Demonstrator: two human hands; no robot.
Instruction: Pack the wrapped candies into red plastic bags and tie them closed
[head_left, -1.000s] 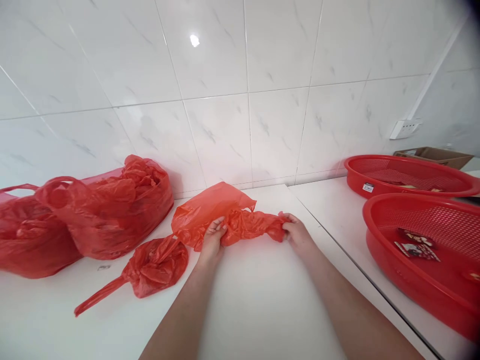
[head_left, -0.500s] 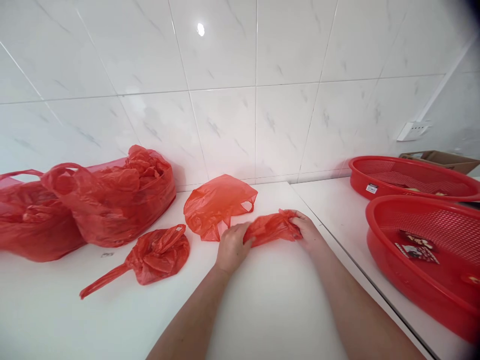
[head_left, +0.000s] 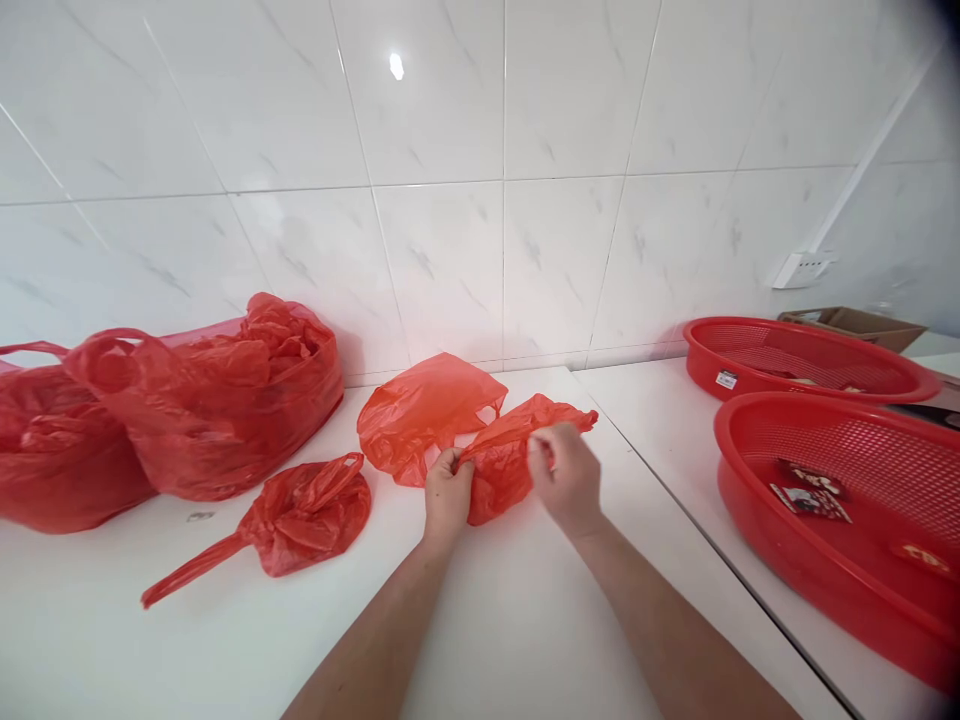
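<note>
Twisted red plastic bag (head_left: 311,515) at nine o'clock. Left hand (head_left: 448,490) closed, pinching the near-left edge of the crumpled red plastic bag (head_left: 502,470), dead centre. Right hand (head_left: 566,475) half-curled over it, blurred; grip can't be told.

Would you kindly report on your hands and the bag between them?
Left hand pinching crumpled red bag. Right hand blurred at bag, grip unclear. Flatter bag just beyond, to the left.
</note>
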